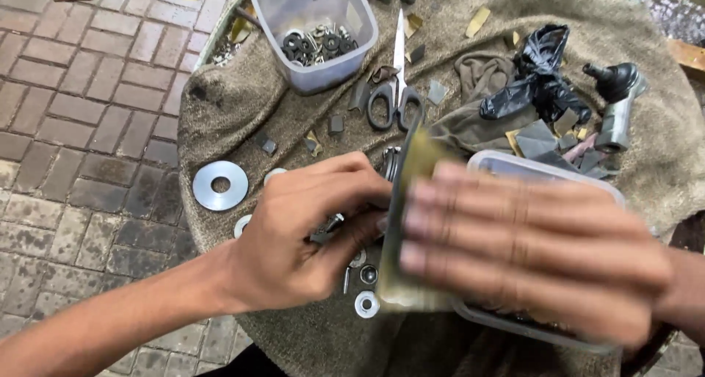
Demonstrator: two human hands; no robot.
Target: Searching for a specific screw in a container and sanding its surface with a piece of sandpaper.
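- Nearest to us, our right hand [529, 256] was spread out flat, fingers straight and close together. It pressed against a thin olive-green sheet [411, 223] that stood up on its edge. It looked blurry, so we could not tell if the thumb pinched the sheet from behind.
- Our left hand [305, 230] was curled, with the fingertips bent in. It pinched a small dark bolt [328, 226] right beside the sheet's left face.
- We thought the best way was to keep the sheet still with the flat hand and hold the bolt straight, not tipped.
- Just under the hands lay small washers [366, 303] and a nut, on the brown cloth [242, 105]. They sat close to the near edge of the cloth, so a bump could knock them off.
- Under our right hand sat a clear plastic tub [547, 173]. It left little room on that side.
- To the left lay a big silver washer [220, 185], near the cloth's edge. Past it was the brick floor [81, 105].
- There was some open cloth between that washer and the hands.
- Farther off lay black-handled scissors [396, 91], blades pointing away.
- Farthest was a grey tub of washers [316, 32], and to the right a crumpled black bag [536, 76] and a metal joint part [620, 102].
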